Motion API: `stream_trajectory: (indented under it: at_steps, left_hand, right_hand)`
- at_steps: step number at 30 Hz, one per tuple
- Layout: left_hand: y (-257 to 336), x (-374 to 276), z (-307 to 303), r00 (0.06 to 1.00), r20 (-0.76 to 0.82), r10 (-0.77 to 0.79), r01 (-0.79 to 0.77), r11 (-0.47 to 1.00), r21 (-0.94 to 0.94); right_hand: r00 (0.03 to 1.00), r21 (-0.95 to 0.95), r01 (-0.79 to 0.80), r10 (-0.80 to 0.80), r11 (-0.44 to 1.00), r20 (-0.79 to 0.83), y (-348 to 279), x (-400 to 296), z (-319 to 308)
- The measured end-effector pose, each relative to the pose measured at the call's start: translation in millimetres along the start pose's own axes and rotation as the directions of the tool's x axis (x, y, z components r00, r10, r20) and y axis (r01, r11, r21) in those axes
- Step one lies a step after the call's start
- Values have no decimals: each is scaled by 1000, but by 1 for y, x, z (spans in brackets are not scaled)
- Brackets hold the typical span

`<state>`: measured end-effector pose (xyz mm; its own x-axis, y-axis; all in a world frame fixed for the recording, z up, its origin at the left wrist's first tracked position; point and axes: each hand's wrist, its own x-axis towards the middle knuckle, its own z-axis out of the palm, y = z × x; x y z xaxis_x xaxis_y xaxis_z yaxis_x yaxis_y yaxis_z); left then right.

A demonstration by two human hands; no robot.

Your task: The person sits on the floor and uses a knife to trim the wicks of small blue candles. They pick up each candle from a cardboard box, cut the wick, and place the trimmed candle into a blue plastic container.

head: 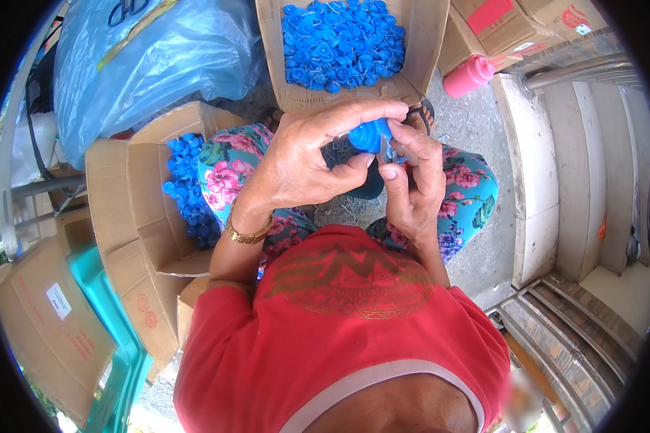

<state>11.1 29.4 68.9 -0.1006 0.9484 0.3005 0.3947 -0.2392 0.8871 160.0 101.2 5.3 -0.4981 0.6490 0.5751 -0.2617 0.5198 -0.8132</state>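
Note:
Between both hands, above my lap, is a small round blue piece (367, 136), waxy or plastic in look. My left hand (317, 154) grips it between the thumb below and the fingers above. My right hand (418, 176) holds a small blade-like tool (386, 147) against the piece's right side, with blue shavings along it; the fingers hide most of this tool. Beyond the hands, a cardboard box (303, 98) holds a heap of small blue pieces with pale strings (344, 46). To the left, another open cardboard box (157, 216) holds more blue pieces (187, 184).
A blue plastic bag (168, 65) with dark-handled scissors (125, 10) on top lies at upper left. A pink bottle (468, 76) stands near stacked cartons (493, 27). Steps (571, 162) and metal railings rise on the right. A turquoise plastic chair (114, 325) is at lower left.

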Motion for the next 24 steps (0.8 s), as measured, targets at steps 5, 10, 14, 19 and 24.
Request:
stream_trajectory:
  at_steps: [5, 10, 14, 19, 24]
  left_hand:
    - [0, 2, -2, 999, 21, 33, -34, 997, 66]
    - [-3, 2, 5, 998, 18, -56, 58, 987, -152]
    - [-9, 3, 17, 991, -41, -126, 88, 857, -508]
    - [-21, 5, 17, 990, -125, -65, -11, 850, -527]
    - [-24, 4, 12, 996, -28, -82, 53, 836, -546]
  right_hand:
    - [998, -51, 60, -61, 997, -18, 1, 2, -2]
    - [995, -64, 87, -91, 994, -50, 1, 4, -1]
    - [994, -41, 49, -53, 998, -99, 2, 2, 0]
    - [992, 18, -111, 112, 994, -56, 3, -3, -2]
    - [979, 115, -192, 198, 975, -50, 3, -8, 1]
